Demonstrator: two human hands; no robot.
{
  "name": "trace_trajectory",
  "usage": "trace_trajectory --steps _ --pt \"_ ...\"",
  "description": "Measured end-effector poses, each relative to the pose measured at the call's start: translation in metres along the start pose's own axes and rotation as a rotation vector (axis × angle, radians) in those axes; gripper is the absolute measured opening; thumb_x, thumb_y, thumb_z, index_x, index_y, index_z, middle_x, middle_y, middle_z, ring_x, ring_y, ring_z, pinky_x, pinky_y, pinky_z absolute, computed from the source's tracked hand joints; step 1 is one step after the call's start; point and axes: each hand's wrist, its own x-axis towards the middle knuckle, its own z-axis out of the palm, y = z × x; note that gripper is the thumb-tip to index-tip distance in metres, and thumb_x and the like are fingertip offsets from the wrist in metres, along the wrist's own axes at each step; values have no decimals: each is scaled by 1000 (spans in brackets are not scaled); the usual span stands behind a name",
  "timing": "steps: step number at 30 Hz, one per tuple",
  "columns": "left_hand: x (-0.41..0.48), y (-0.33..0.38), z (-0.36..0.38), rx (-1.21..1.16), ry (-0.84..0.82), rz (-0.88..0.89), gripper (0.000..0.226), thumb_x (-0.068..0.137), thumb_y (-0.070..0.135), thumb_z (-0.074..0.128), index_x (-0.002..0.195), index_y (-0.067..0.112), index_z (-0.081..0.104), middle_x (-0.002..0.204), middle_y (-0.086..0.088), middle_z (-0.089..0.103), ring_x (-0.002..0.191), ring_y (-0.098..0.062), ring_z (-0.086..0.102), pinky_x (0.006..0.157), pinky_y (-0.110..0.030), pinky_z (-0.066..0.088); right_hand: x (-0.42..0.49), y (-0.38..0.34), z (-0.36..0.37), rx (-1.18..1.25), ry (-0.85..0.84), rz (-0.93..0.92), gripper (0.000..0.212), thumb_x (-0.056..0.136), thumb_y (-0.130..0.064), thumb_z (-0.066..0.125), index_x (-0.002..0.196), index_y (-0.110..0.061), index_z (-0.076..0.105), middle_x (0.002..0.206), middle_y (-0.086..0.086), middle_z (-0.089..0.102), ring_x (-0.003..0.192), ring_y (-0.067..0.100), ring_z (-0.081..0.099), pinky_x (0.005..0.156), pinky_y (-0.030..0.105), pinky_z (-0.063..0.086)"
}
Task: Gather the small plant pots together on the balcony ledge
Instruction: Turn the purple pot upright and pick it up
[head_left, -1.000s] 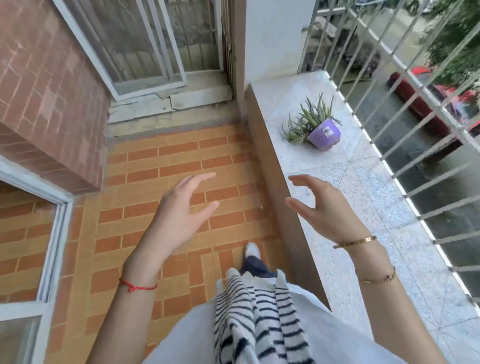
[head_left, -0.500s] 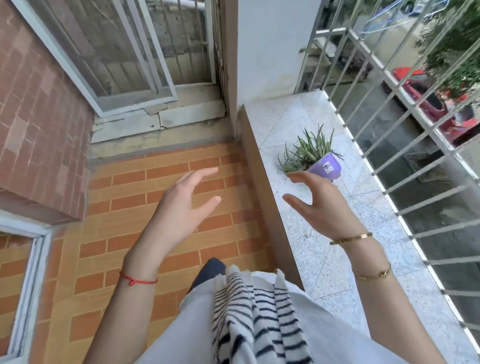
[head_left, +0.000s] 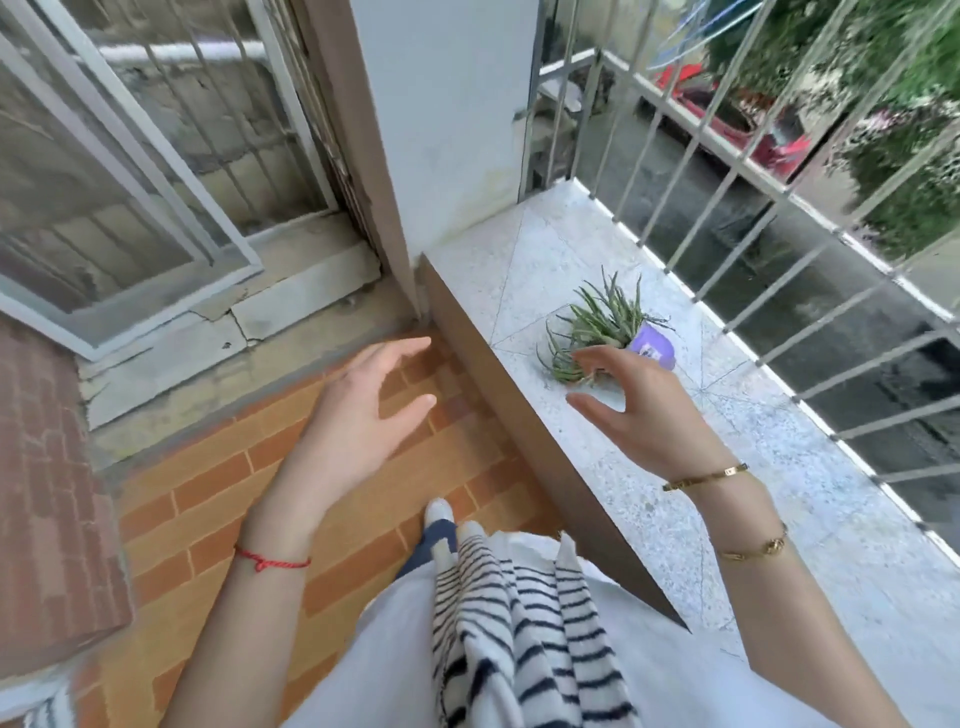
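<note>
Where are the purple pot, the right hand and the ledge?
purple pot (head_left: 655, 349), head view, on its side wall.
right hand (head_left: 641, 415), head view, on the palm.
ledge (head_left: 789, 499), head view, on bare speckled top.

One small purple plant pot (head_left: 655, 351) on the balcony ledge (head_left: 779, 493), holding one spiky green plant (head_left: 597, 327). Two bare hands, left hand (head_left: 358, 421) and right hand (head_left: 644, 415), both with fingers spread and holding nothing. Two gold bracelets (head_left: 706, 477) on the right arm, one red string (head_left: 270, 560) on the left wrist, one red car (head_left: 748, 130) beyond the railing.
</note>
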Motion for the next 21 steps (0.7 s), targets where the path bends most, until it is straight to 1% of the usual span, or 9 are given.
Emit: trace_trajectory --steps 2,4,6,9,11,13,15,18,21 --pt "30 -12 -17 10 -48 48 49 88 30 68 134 37 53 130 18 55 115 5 49 95 -11 32 20 -15 5 10 38 39 44 88 -34 61 129 -19 54 125 -1 62 120 20 53 103 36 41" --pt "59 -21 -31 19 -93 98 49 88 31 68 134 38 53 130 20 54 117 5 49 95 -10 32 38 -26 11 20 84 81 43 89 -34 61 129 -19 54 127 -2 61 121 19 53 104 38 41" --pt "86 -28 -41 27 -140 144 49 88 31 67 134 38 52 132 20 54 119 3 50 94 -9 32 51 -34 17 40 138 122 42 89 -33 61 128 -19 55 126 -3 61 120 18 54 104 36 41" --pt "123 -32 -48 40 -221 219 49 88 30 67 135 34 53 134 19 54 117 4 50 87 5 27 63 -41 24 75 211 197 40 88 -32 62 126 -18 57 124 -3 63 118 17 55 103 30 41" --pt "145 -30 -49 39 -270 269 49 88 29 67 135 33 53 131 19 54 114 5 50 85 9 25 70 -42 27 76 239 260 39 88 -33 62 125 -19 58 124 -3 63 117 18 55 101 26 40" --pt "167 -26 -46 22 -322 306 50 89 28 67 136 33 53 131 19 53 115 6 49 89 6 28 75 -39 28 72 264 322 39 88 -33 61 125 -20 58 124 -5 63 118 18 54 97 21 35" --pt "187 -22 -42 16 -377 345 49 89 28 66 136 32 53 134 18 53 119 4 49 97 -3 32 80 -35 28 78 308 383 38 88 -32 62 124 -20 59 123 -4 64 119 18 55 95 19 33" --pt "214 -16 -35 19 -438 395 50 90 26 66 137 30 52 136 15 54 121 1 50 95 -1 29 87 -29 28 102 367 457 35 88 -28 63 121 -17 60 121 -1 65 117 20 56 98 23 35" --pt "240 -8 -28 35 -475 439 50 90 26 65 138 29 51 138 14 54 122 -1 50 98 -12 32 97 -22 25 116 397 515 34 88 -27 63 120 -15 61 120 1 66 117 22 56 102 30 38"
